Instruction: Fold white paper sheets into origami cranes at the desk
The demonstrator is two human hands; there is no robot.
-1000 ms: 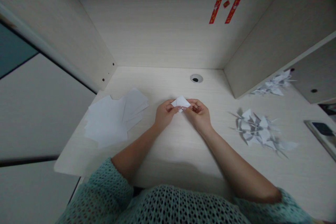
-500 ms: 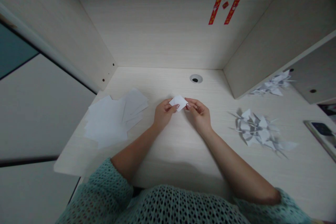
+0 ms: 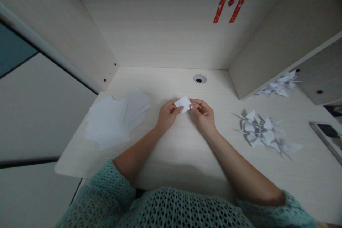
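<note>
Sleeves point(image 3: 160, 210) of teal knit at bottom edge, forearms bare. Left hand point(image 3: 166, 115) and right hand point(image 3: 204, 115) meet at mid-table point(image 3: 171, 156), each pinching one side of the folded paper point(image 3: 183, 103). Paper: small, white, roughly diamond-shaped. Fingertips cover its lower corners; fold layers too small to count; contact with table unclear. Loose sheets point(image 3: 112, 124) lie left, folded paper shapes point(image 3: 263, 133) right. Dark phone point(image 3: 327, 133) cut off by right edge. Cable hole point(image 3: 200, 78) beyond.
</note>
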